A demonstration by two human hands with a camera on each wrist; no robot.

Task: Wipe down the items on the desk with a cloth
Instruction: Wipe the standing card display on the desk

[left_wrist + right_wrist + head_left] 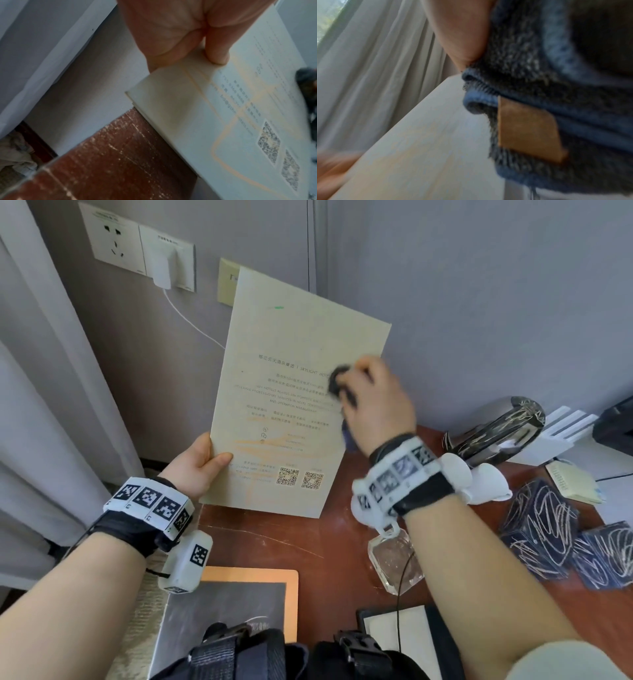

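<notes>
A: What fills the middle of the head view?

B: A cream printed card (294,392), held upright and tilted above the back of the reddish-brown tabletop (329,546). The left hand (195,467) grips its lower left edge, thumb on the printed face and fingers curled behind. 2 QR codes sit near the card's lower right corner.

A: And the other hand?

B: The right hand (373,405) is closed around a bunched dark grey-and-blue cloth (339,381) and presses it against the card's right side, at centre right of the frame. It is blurred. The right wrist view shows the cloth's blue hem and a tan label against the pale card.

A: What lies on the tabletop?

B: At the bottom centre, a grey pad with an orange border (253,597). Right of it, a clear glass block (394,566) and a dark-framed white card (400,635). At the right edge, 2 dark boxes with white scribble patterns (555,539), and behind them a dark marbled cylinder (496,429) lying tilted beside a white ribbed stand (561,433). The left wrist view shows pale scuffs in the wood.

A: And the room?

B: A grey wall behind, with a socket panel (113,241) at upper left, a white charger (162,270) plugged in beside it and its cable trailing down. A pale curtain (44,392) hangs along the left edge.
</notes>
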